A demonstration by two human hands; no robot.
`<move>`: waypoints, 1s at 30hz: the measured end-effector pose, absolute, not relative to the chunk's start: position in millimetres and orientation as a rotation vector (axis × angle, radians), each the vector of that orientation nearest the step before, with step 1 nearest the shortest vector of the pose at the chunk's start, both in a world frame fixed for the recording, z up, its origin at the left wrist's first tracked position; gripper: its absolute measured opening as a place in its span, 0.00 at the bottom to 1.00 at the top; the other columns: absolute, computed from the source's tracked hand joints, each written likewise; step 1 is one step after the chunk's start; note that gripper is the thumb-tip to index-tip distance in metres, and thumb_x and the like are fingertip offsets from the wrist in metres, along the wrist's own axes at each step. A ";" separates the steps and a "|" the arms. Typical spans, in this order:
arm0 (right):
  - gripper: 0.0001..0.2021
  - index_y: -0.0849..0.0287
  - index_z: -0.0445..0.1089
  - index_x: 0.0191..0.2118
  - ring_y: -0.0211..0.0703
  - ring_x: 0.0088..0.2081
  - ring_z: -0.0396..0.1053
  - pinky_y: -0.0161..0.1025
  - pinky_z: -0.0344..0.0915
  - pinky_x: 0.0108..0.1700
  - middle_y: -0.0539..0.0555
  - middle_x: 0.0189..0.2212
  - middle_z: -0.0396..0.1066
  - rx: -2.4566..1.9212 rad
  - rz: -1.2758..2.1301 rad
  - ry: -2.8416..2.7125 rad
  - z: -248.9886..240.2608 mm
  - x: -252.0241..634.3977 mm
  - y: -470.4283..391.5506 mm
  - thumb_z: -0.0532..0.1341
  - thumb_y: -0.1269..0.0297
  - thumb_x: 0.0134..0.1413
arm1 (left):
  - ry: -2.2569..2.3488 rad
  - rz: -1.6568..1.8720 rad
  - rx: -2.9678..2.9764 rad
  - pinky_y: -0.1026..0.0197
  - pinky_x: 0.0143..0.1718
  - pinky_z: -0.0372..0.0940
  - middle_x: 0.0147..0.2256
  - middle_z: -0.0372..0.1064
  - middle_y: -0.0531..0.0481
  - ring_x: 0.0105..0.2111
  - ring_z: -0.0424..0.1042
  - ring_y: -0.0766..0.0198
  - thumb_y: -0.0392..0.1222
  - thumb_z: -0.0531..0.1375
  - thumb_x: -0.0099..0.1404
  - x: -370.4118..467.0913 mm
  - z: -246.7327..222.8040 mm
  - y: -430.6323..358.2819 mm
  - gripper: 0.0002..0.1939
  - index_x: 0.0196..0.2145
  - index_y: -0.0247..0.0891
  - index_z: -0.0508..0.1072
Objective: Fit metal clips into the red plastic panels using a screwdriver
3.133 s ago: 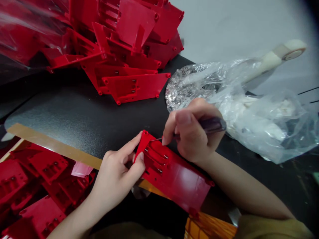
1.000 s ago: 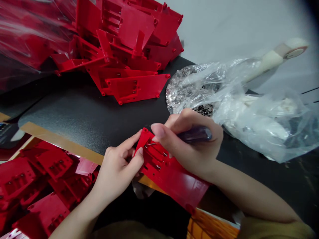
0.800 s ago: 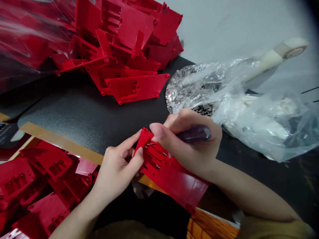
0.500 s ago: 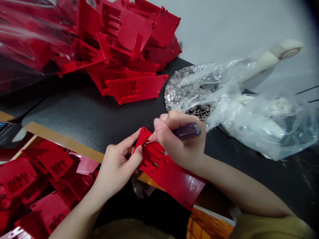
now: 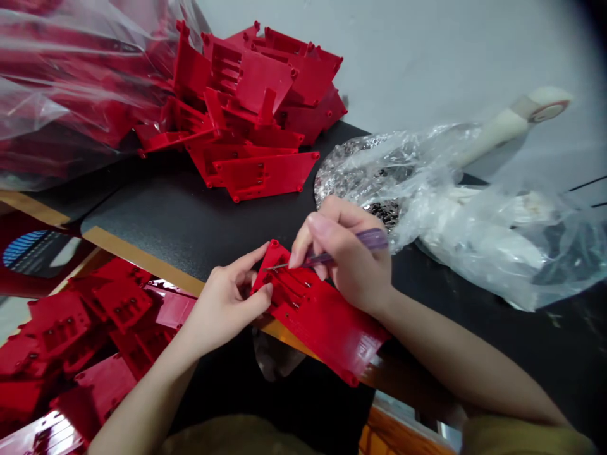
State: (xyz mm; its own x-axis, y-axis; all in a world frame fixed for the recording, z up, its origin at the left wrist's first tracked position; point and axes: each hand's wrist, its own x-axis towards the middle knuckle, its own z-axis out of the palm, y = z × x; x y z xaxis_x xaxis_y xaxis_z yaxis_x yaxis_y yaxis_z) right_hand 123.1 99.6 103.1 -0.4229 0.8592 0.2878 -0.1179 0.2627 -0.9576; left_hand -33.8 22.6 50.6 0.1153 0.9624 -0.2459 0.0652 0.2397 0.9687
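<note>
Nearest, at lower left below the table edge: a heap of red plastic parts (image 5: pixel 71 341), jumbled, some face up with small holes showing.

At the near edge of the black table (image 5: pixel 171 221): a flat red panel (image 5: pixel 327 319), lying slantwise, its near right corner hanging past the edge, its far left corner up between the two hands.

On the panel's left end: left hand (image 5: pixel 227 303), closed on that corner, thumb on top, fingers curled beneath, pinning it in place.

Just right of that, over the panel's upper face: right hand (image 5: pixel 348 259), closed pen-fashion around a thin tool with a purple handle (image 5: pixel 370 239); metal tip (image 5: pixel 275 267) reaching left and down to the panel's far left corner, close by the left thumb. Contact of tip with panel too fine to tell.

Farther right, beyond the right hand: a crumpled clear plastic bag (image 5: pixel 474 215), with small dark metal bits (image 5: pixel 385 213) at its mouth, near the right knuckles. Cream-coloured handle (image 5: pixel 516 117) jutting out behind the bag.

Far left and centre: a pile of the same red panels (image 5: pixel 256 120) stacked loosely on the table; beside it, at far left, more red parts inside a clear wrap (image 5: pixel 61 82).
</note>
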 end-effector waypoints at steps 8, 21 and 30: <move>0.18 0.58 0.61 0.17 0.29 0.17 0.57 0.31 0.54 0.21 0.44 0.14 0.63 -0.839 1.225 -1.725 105.3 122.4 90.8 0.58 0.66 0.59 | 1.276 0.921 1.111 0.71 0.21 0.59 0.23 0.68 0.55 0.20 0.60 0.72 0.42 0.61 0.58 -32.7 49.7 23.8 0.36 0.62 0.32 0.61; 0.18 0.58 0.59 0.19 0.30 0.18 0.56 0.34 0.51 0.21 0.46 0.14 0.61 -0.826 1.022 -2.028 104.4 121.1 95.1 0.54 0.64 0.60 | 1.208 0.940 1.150 0.72 0.21 0.59 0.23 0.66 0.57 0.20 0.59 0.73 0.42 0.61 0.60 -35.0 48.0 23.0 0.33 0.62 0.36 0.62; 0.17 0.58 0.61 0.21 0.30 0.18 0.57 0.33 0.51 0.21 0.46 0.17 0.63 -0.767 1.141 -1.964 113.1 125.3 99.5 0.57 0.59 0.59 | 1.251 0.980 1.194 0.66 0.24 0.68 0.27 0.71 0.54 0.22 0.69 0.69 0.48 0.56 0.65 -32.8 48.1 21.1 0.25 0.57 0.34 0.65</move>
State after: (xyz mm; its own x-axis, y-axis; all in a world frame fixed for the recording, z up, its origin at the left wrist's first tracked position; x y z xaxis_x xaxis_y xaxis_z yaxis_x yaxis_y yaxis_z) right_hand 125.3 99.5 113.1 -0.5577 0.7775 0.2907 0.1328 0.4293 -0.8934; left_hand -32.8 21.1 48.1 0.1022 0.9819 -0.1595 0.0808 0.1516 0.9851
